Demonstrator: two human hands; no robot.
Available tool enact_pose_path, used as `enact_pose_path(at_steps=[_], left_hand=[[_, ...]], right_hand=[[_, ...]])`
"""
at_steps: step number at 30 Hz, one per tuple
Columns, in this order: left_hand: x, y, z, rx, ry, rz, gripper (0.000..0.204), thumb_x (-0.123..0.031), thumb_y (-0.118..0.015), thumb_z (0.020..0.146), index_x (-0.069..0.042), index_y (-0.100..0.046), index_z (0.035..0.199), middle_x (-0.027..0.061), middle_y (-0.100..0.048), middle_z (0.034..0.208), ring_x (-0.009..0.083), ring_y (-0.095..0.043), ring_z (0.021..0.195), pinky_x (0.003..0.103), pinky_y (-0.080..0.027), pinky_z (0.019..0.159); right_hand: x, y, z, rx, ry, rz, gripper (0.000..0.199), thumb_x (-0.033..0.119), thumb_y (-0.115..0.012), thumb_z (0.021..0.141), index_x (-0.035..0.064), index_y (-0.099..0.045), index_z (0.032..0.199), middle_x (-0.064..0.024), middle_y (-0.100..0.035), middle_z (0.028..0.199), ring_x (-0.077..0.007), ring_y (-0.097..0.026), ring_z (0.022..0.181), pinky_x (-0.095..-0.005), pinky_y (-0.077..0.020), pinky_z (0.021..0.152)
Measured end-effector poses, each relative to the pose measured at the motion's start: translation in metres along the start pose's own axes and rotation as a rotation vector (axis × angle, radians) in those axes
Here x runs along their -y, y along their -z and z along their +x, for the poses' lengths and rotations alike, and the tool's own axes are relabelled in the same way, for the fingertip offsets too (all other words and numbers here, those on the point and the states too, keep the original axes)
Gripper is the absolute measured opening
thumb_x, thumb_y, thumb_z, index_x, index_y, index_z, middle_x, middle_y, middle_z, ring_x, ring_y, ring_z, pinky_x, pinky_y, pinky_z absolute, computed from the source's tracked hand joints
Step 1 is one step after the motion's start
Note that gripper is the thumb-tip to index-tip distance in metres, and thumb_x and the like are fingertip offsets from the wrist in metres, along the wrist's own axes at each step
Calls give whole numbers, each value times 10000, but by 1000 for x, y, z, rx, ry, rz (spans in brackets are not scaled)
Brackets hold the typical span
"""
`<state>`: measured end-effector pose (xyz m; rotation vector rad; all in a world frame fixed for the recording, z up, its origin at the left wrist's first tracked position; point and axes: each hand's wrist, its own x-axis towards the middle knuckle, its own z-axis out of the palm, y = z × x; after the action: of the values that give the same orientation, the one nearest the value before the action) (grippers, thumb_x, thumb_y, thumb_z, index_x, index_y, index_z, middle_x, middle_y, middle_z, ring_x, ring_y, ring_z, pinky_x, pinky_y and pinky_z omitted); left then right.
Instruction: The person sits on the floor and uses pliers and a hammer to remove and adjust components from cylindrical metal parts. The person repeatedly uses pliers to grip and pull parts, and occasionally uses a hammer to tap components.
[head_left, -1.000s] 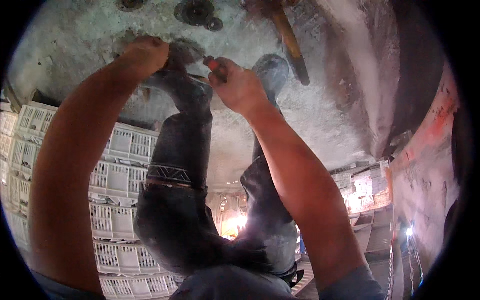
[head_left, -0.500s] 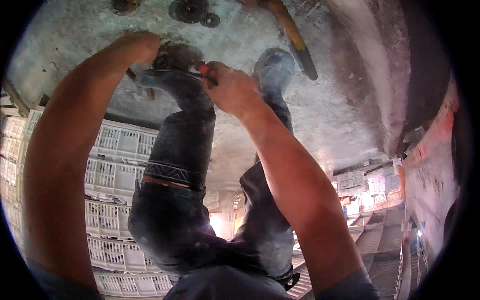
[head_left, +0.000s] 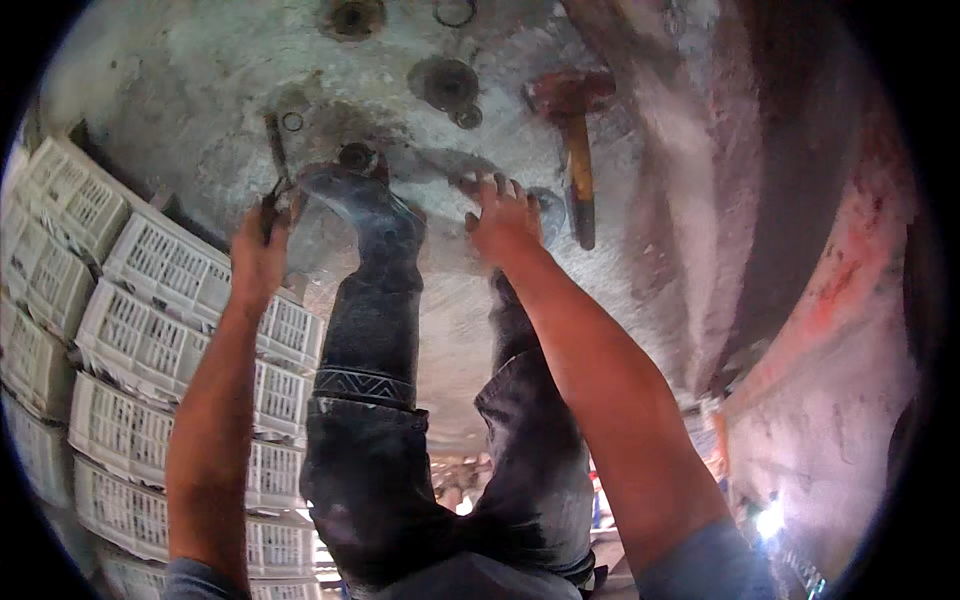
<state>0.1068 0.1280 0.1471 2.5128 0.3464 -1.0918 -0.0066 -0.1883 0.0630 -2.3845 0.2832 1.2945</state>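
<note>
My left hand [head_left: 258, 255] is closed around a slim dark tool [head_left: 269, 215], left of my boot; its kind is not clear. Just beyond it a thin dark bar [head_left: 277, 145] lies on the floor. My right hand [head_left: 505, 220] reaches low over the floor with its fingers apart, near my other boot [head_left: 545, 215], which it partly hides. Something dark shows by its fingertips, too unclear to name. A dark round metal part [head_left: 357, 156] lies against the toe of my left boot [head_left: 375, 205].
A hammer [head_left: 579, 165] with a yellow and black handle lies to the right. Round metal parts [head_left: 443, 83] and a flanged disc [head_left: 352, 17] lie farther off, with a small ring [head_left: 292, 121] nearer. White slatted crates [head_left: 150, 335] stand stacked at the left.
My left hand has drawn back from the round part toward me. My right hand has moved right and spread its fingers; the red-handled tool it held no longer shows. The view has shifted.
</note>
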Motion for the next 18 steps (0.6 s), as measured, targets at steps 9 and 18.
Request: enact_pose_path(at_steps=[9, 18], left_hand=[[30, -3, -96, -61, 220, -319, 262, -197, -621, 931, 3, -611, 1100, 162, -672, 853, 216, -638, 803, 346, -488, 750], [44, -28, 14, -81, -38, -303, 267, -169, -615, 907, -30, -614, 1135, 163, -692, 876, 280, -659, 784, 370, -504, 745]], right_hand=[[60, 49, 13, 149, 220, -22, 669, 226, -719, 831, 125, -441, 1431, -118, -500, 1419, -380, -562, 1187, -471, -481, 981], [98, 24, 118, 64, 802, -154, 754, 239, -766, 770, 223, -431, 1445, -95, -482, 1433, -386, -578, 1155, -457, -526, 911]])
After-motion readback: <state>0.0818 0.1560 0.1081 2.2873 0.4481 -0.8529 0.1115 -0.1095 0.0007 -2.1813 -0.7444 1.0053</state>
